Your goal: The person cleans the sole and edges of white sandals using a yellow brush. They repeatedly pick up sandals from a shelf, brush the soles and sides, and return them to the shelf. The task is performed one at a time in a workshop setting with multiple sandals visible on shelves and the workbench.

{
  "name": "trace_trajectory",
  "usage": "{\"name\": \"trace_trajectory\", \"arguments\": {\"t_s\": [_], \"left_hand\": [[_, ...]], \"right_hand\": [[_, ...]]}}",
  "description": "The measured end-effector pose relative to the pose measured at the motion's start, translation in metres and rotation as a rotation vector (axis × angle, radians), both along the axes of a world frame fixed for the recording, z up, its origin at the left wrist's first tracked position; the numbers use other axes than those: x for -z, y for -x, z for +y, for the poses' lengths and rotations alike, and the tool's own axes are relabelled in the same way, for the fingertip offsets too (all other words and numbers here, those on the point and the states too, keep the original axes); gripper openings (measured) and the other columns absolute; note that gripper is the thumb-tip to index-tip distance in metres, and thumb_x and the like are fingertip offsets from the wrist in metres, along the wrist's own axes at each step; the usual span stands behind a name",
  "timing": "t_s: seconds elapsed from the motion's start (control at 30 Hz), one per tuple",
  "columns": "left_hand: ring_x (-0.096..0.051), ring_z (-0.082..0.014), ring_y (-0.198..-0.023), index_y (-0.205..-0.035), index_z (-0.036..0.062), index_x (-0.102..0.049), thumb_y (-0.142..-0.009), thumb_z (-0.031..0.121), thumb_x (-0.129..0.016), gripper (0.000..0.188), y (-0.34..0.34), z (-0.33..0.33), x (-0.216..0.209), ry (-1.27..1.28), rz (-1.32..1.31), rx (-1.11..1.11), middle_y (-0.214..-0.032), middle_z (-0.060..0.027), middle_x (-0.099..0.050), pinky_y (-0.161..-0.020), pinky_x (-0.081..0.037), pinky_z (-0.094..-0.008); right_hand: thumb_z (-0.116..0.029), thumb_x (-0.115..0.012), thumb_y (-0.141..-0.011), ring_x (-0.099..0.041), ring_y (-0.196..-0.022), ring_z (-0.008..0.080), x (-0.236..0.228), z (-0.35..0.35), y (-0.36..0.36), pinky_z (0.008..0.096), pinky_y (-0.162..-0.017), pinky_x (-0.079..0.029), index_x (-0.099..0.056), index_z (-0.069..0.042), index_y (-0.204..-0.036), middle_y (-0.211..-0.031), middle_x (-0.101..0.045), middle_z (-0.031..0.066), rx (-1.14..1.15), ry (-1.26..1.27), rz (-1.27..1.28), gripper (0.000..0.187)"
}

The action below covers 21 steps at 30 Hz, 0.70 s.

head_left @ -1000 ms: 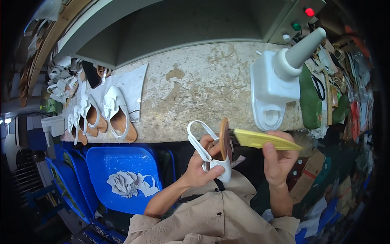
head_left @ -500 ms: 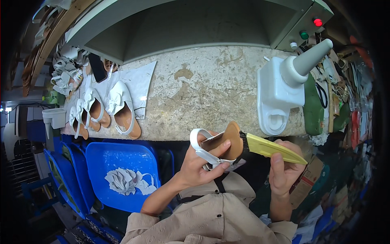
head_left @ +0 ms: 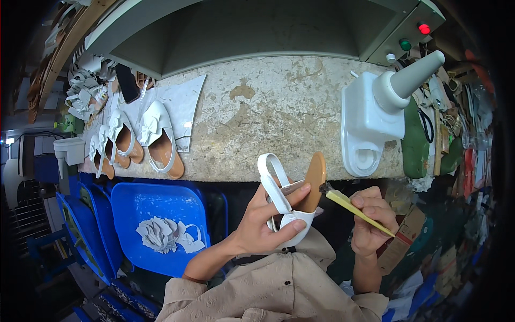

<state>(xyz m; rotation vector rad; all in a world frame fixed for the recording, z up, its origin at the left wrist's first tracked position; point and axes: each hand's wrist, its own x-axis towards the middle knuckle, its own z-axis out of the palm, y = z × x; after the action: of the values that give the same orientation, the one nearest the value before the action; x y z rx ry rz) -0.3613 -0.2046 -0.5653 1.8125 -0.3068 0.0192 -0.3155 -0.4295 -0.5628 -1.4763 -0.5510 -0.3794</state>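
My left hand (head_left: pixel 264 224) grips a white strappy shoe (head_left: pixel 284 196) with a tan sole, held upright below the bench edge. My right hand (head_left: pixel 369 219) holds a yellow-handled brush (head_left: pixel 356 209); its dark bristle tip touches the right edge of the tan sole. Both hands sit over my lap, just in front of the stone-topped bench (head_left: pixel 268 118).
Several white shoes with tan insoles (head_left: pixel 155 140) lie at the bench's left end. A white machine with a grey cone (head_left: pixel 383 115) stands at the right. A blue plastic crate (head_left: pixel 158 220) with white shoe parts sits lower left. Green shoe lasts and clutter fill the right side.
The shoe has been turned upright and lifted a little. The brush has dropped from lying across the sole to touching the sole's right edge with its tip.
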Motion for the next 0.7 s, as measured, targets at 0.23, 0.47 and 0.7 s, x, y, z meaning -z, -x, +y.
{"name": "trace_trajectory", "arguments": {"t_s": [0.23,0.47,0.7], "left_hand": [[-0.051,-0.0281,-0.116,-0.138,0.004,-0.055,-0.083,0.012,-0.07,0.057,0.004,-0.001,-0.007,0.174,0.178,0.025,-0.126,-0.0179,-0.053,-0.102,-0.039,-0.0387],[-0.05,-0.0256,-0.116,-0.139,0.0035,-0.053,-0.087,0.013,-0.068,0.055,0.005,-0.001,-0.011,0.233,0.242,0.059,-0.123,-0.0147,-0.051,-0.102,-0.038,-0.0381],[-0.048,-0.0257,-0.12,-0.14,0.0028,-0.051,-0.09,0.018,-0.067,0.054,0.008,-0.003,-0.014,0.328,0.353,0.047,-0.127,-0.0154,-0.048,-0.103,-0.037,-0.038]], "right_hand": [[0.004,-0.063,-0.079,-0.066,-0.076,0.0308,0.004,-0.002,0.002,0.0355,-0.066,-0.054,-0.064,0.0,-0.088,-0.092,-0.071,0.0179,-0.037,-0.001,-0.028,0.01],[0.0,-0.065,-0.078,-0.066,-0.079,0.0311,0.002,-0.008,0.005,0.0353,-0.067,-0.055,-0.069,-0.001,-0.085,-0.093,-0.071,0.0178,-0.086,0.015,-0.029,0.008],[-0.002,-0.071,-0.077,-0.066,-0.075,0.0297,-0.004,-0.018,0.0,0.0347,-0.066,-0.054,-0.068,0.001,-0.085,-0.087,-0.071,0.0167,-0.059,0.109,0.017,0.009]]}}
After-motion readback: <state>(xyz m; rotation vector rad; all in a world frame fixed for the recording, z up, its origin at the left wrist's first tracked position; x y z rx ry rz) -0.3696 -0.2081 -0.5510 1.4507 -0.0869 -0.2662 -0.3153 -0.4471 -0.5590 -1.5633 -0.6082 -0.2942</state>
